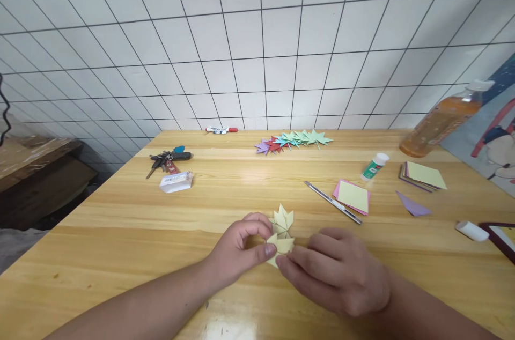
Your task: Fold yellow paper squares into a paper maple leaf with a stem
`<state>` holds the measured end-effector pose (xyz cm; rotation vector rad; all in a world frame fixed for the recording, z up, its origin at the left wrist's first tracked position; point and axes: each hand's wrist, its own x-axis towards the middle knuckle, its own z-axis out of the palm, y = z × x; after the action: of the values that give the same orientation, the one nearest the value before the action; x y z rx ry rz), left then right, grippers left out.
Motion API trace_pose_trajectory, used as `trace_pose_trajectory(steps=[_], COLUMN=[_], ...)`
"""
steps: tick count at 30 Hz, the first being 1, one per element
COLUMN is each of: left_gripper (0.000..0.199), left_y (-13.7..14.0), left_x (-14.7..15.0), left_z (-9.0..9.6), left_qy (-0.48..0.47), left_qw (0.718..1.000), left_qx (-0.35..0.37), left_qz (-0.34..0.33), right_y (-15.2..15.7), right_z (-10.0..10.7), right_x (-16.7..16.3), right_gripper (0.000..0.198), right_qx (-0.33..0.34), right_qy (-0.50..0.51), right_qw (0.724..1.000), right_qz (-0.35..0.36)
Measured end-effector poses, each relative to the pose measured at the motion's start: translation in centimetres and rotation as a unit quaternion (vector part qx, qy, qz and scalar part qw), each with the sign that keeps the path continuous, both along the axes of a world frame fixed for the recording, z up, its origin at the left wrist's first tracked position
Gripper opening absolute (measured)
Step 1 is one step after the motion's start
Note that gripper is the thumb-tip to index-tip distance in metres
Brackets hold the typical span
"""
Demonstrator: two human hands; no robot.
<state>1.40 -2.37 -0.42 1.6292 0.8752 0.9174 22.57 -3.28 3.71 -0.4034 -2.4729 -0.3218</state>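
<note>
A pale yellow folded paper leaf (283, 245) is held between both hands near the front of the table, its pointed tips facing away from me. My left hand (245, 246) grips its left side, the thumb lying on top and the fingers curled behind. On the right, my right hand (341, 270) pinches the lower right edge between thumb and fingertips. Part of the paper is covered by the fingers. Beyond the hands, a row of finished paper leaves (298, 139) in purple, red, blue and green lies overlapping by the wall.
Right of the hands lie a utility knife (333, 201), square paper sheets (353, 198), a glue stick (375, 166), another paper stack (424, 176), a purple paper triangle (413, 205) and an eraser (471, 231). A drink bottle (442, 120) stands behind. Keys (167, 160), a small box (176, 182) and a marker (221, 130) are left.
</note>
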Motion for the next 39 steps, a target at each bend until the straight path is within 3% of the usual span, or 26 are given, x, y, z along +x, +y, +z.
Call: trace_pose_trajectory(steps=[2, 3, 4, 7, 9, 11, 13, 20, 30, 36, 39], left_gripper=[0.024, 0.022, 0.022, 0.022, 0.022, 0.022, 0.020, 0.012, 0.009, 0.009, 0.012], left_y=[0.2, 0.2, 0.3, 0.3, 0.1, -0.1, -0.3, -0.2, -0.2, -0.3, -0.3], left_x=[-0.1, -0.2, -0.2, -0.2, 0.0, 0.3, 0.6, 0.6, 0.8, 1.2, 1.2], left_z=[-0.3, -0.4, -0.4, -0.3, -0.2, -0.2, -0.2, 0.1, 0.0, 0.2, 0.1], left_qy=[-0.020, -0.023, -0.020, 0.008, 0.026, 0.038, 0.049, 0.106, 0.138, 0.179, 0.195], left_qw=[0.999, 0.997, 0.996, 0.992, 0.990, 0.986, 0.984, 0.980, 0.971, 0.956, 0.949], left_qx=[-0.020, -0.023, -0.020, 0.022, 0.061, 0.091, 0.105, 0.143, 0.166, 0.205, 0.222], left_qz=[0.044, 0.068, 0.089, 0.123, 0.128, 0.133, 0.133, 0.089, 0.107, 0.114, 0.114], right_y=[0.3, 0.4, 0.4, 0.6, 0.6, 0.7, 0.8, 1.4, 0.9, 1.0, 1.0], right_z=[-0.4, -0.5, -0.7, -1.1, -1.3, -1.5, -1.7, -1.6, -1.9, -2.4, -2.2], right_x=[-0.2, -0.4, -0.6, -1.6, -2.3, -2.7, -2.9, -2.5, -2.9, -3.1, -3.0], right_gripper=[0.031, 0.041, 0.052, 0.070, 0.057, 0.036, 0.019, 0.020, 0.013, 0.008, 0.007], right_qx=[-0.115, -0.205, -0.310, -0.575, -0.650, -0.667, -0.671, -0.709, -0.644, -0.622, -0.641], right_qy=[0.054, 0.100, 0.147, 0.223, 0.238, 0.254, 0.268, 0.275, 0.234, 0.241, 0.248], right_qw=[0.991, 0.970, 0.933, 0.777, 0.712, 0.690, 0.678, 0.636, 0.713, 0.722, 0.707], right_qz=[-0.047, -0.079, -0.106, -0.127, -0.116, -0.124, -0.136, -0.132, -0.151, -0.186, -0.168])
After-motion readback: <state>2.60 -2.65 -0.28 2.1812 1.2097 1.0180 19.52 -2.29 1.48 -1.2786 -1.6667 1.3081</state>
